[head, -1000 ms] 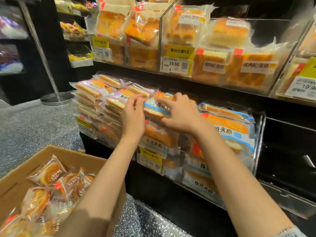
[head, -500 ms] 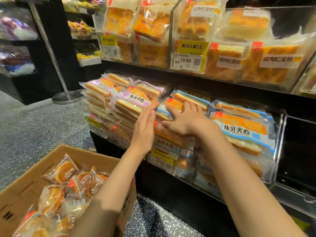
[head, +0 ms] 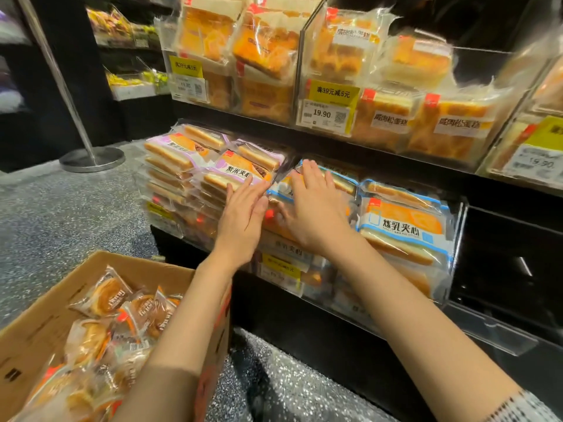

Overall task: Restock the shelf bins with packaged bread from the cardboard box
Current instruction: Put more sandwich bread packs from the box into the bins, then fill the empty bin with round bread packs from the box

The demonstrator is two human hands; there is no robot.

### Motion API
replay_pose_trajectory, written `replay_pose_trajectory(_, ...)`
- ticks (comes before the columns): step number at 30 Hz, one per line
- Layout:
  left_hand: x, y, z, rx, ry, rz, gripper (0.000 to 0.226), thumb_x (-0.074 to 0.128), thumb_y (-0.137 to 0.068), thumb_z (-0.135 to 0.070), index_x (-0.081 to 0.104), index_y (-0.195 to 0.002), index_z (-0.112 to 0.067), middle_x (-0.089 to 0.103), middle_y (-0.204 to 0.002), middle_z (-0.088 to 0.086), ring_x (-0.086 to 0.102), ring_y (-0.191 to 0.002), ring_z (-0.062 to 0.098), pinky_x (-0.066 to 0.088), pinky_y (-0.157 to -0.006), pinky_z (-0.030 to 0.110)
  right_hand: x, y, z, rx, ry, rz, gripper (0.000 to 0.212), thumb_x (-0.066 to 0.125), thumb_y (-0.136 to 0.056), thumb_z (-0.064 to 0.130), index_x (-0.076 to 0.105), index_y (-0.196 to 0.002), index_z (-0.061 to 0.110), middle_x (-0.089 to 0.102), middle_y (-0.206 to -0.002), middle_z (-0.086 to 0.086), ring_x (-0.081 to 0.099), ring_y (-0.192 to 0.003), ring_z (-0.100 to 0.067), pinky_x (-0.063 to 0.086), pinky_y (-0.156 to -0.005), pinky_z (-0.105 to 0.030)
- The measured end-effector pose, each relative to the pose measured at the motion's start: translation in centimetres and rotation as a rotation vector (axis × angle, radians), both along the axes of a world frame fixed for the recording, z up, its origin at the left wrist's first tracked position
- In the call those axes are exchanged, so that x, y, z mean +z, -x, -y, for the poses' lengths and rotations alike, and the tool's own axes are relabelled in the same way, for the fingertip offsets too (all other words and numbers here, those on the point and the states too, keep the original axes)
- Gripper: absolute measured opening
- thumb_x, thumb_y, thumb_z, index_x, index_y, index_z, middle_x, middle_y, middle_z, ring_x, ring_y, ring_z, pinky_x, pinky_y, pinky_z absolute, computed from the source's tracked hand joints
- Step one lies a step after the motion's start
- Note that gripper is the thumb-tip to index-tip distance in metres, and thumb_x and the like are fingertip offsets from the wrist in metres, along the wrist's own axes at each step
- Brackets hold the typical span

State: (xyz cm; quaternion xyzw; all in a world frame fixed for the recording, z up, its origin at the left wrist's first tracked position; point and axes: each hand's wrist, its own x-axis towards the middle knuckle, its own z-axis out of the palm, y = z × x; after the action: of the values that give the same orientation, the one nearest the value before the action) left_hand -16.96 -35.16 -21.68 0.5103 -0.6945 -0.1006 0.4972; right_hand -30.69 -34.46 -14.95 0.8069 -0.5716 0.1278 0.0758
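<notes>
Both hands reach into the lower shelf bin (head: 457,239). The left hand (head: 240,217) stands on edge with straight fingers, its grip wide and holding nothing, pressing against the side of the purple packs (head: 195,166) stacked at the bin's left end. The right hand (head: 316,208) lies palm down with fingers spread flat, its grip also wide, pressing on a blue pack (head: 344,181) on top of the middle stack. Just right of it, more blue packs (head: 405,226) fill the bin up to its clear right wall. The upper shelf bins (head: 301,56) hold orange cake packs (head: 457,129) behind yellow price tags (head: 332,102). The cardboard box (head: 39,324) sits on the speckled floor (head: 61,208) at the lower left, below the left forearm, with round bread packs (head: 103,293) heaped inside. A metal post (head: 88,153) stands on the floor at the upper left.
</notes>
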Motion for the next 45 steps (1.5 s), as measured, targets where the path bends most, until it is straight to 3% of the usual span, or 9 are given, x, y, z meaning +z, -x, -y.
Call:
replay_pose_trajectory(5,1.7,-5.2,-3.9,0.030,-0.149,-0.049,0.040,0.051,-0.094,-0.007,0.052,-0.134,-0.013,0.052,-0.124,-0.009,0.046,-0.114,0.002,0.033,-0.097,0.005,0.2,-5.4,-2.5,0.272,-0.077,0.314,0.031,0.049,-0.094,0.025,0.060,-0.121,0.016,0.064,-0.115,-0.009,0.057,-0.107,-0.027,0.048,-0.089,-0.039)
replay_pose_trajectory(15,-3.2,-15.8,-15.9,0.262,-0.549,0.177,0.035,0.050,-0.080,-0.026,0.063,-0.108,-0.009,0.068,-0.094,0.014,0.060,-0.084,0.027,0.041,-0.076,0.032,-5.1,-17.4,-7.6,0.602,-0.406,0.153,0.023,0.055,-0.089,0.024,0.069,-0.097,0.007,0.069,-0.101,-0.018,0.063,-0.100,-0.033,0.050,-0.082,-0.037)
replay_pose_trajectory(18,-5.7,-17.3,-20.0,0.337,-0.681,0.192,0.024,0.056,-0.088,-0.026,0.064,-0.108,-0.015,0.061,-0.082,-0.001,0.055,-0.074,0.013,0.039,-0.070,0.021,-7.0,-19.7,-9.8,0.739,-0.532,0.057,0.020,0.063,-0.086,0.024,0.072,-0.092,0.008,0.071,-0.095,-0.015,0.064,-0.096,-0.029,0.049,-0.078,-0.032)
replay_pose_trajectory(23,-9.2,-17.6,-27.1,0.440,-0.879,0.208,0.035,0.057,-0.092,-0.029,0.058,-0.127,-0.020,0.067,-0.115,0.001,0.062,-0.103,0.014,0.046,-0.091,0.028,-11.2,-20.3,-12.5,0.912,-0.717,-0.104,0.017,0.071,-0.082,0.018,0.071,-0.094,0.008,0.067,-0.087,-0.008,0.058,-0.082,-0.019,0.040,-0.063,-0.021)
replay_pose_trajectory(26,-9.9,-16.8,-31.3,0.464,-0.970,0.233,0.035,0.056,-0.094,-0.025,0.056,-0.127,-0.016,0.062,-0.126,0.000,0.059,-0.112,0.015,0.044,-0.094,0.026,-14.3,-19.7,-12.7,0.930,-0.789,-0.236,0.023,0.075,-0.078,0.019,0.070,-0.100,0.016,0.060,-0.082,0.001,0.059,-0.087,-0.019,0.047,-0.079,-0.028)
replay_pose_trajectory(32,-9.0,-16.2,-37.0,0.410,-1.193,0.425,0.035,0.056,-0.091,-0.025,0.057,-0.125,-0.021,0.060,-0.126,0.000,0.057,-0.115,0.020,0.045,-0.097,0.033,-18.6,-20.2,-15.7,1.010,-0.692,-0.354,0.088,0.070,-0.069,0.064,0.043,-0.138,0.018,0.052,-0.126,-0.007,0.051,-0.116,-0.028,0.046,-0.091,-0.038)
replay_pose_trajectory(37,-6.7,-16.1,-38.1,0.308,-1.191,0.526,0.034,0.055,-0.093,-0.023,0.055,-0.127,-0.021,0.058,-0.126,-0.001,0.053,-0.116,0.016,0.040,-0.095,0.024,-20.8,-20.9,-18.4,0.994,-0.524,-0.230,0.049,0.054,-0.092,0.045,0.050,-0.129,0.015,0.058,-0.116,-0.011,0.058,-0.105,-0.032,0.047,-0.081,-0.037)
replay_pose_trajectory(42,-6.0,-15.0,-36.9,0.644,-1.070,0.094,0.031,0.051,-0.097,-0.034,0.060,-0.122,-0.018,0.063,-0.117,-0.004,0.060,-0.104,0.012,0.046,-0.093,0.025,-20.1,-21.2,-16.7,0.844,-0.653,0.115,0.024,0.051,-0.096,0.023,0.070,-0.102,0.010,0.069,-0.097,-0.011,0.064,-0.091,-0.029,0.051,-0.080,-0.033)
replay_pose_trajectory(45,-6.9,-14.4,-36.6,0.704,-0.932,-0.852,0.043,0.040,-0.098,-0.046,0.055,-0.117,-0.010,0.065,-0.109,0.014,0.067,-0.095,0.027,0.054,-0.089,0.045,-18.1,-20.8,-15.6,0.849,-0.783,0.446,0.018,0.058,-0.093,0.012,0.074,-0.097,0.007,0.071,-0.094,-0.001,0.062,-0.087,-0.015,0.041,-0.073,-0.010)
